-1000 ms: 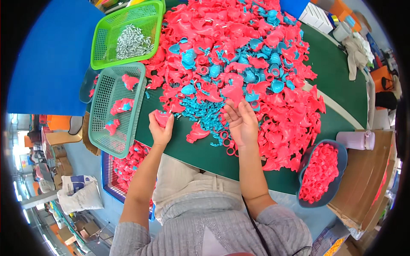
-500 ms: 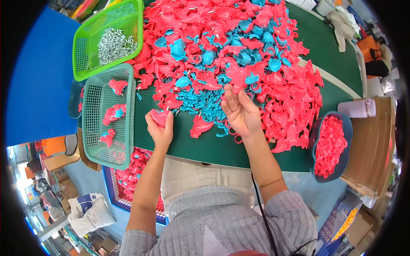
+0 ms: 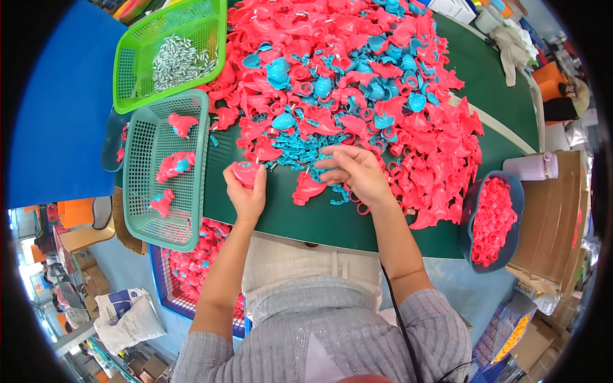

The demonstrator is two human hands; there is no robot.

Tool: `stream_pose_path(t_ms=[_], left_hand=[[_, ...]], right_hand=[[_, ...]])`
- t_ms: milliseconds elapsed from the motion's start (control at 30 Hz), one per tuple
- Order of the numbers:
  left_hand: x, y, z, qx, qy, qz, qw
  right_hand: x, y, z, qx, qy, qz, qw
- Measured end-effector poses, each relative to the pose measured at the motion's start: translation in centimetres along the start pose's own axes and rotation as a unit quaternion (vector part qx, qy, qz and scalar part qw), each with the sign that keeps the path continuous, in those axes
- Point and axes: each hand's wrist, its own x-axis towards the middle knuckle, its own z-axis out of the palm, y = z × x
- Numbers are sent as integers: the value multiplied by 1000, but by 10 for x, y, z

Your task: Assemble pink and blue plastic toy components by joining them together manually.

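Observation:
My left hand [image 3: 246,195] is closed around a glossy pink plastic toy part [image 3: 245,173] with small blue bits on it, held above the table's front area. My right hand [image 3: 361,179] is over the near side of a heap of small blue plastic pieces [image 3: 300,150]. Its fingers are loosely bent and apart, pointing left, and I see nothing held in them. Between the hands a loose pink shell part [image 3: 308,189] lies on the green table [image 3: 287,220]. Beyond them spreads a big pile of pink shell parts [image 3: 287,38] with blue cup-shaped parts [image 3: 278,73] mixed in.
On the left, a teal basket [image 3: 132,182] holds several pink-and-blue pieces, beside a green basket [image 3: 121,70] of small metal pins [image 3: 179,64]. A bin [image 3: 468,233] of pink rings and a lilac bottle [image 3: 531,166] are at right. A blue crate [image 3: 159,281] stands below the table edge.
My right hand has turned from palm up beside the pink pile and moved left and down over the small blue pieces. My left hand keeps the pink part in nearly the same place.

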Motion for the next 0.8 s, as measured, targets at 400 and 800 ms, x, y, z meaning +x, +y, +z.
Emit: stream_pose_path(t_ms=[400,800], left_hand=[[-51,-5,-68,-126,-27,71,989],[-134,-60,-154,-31,14,-164,986]], right_hand=[[2,18,10,-192,101,-242,946],[8,33,21,-221,82,-284,929]])
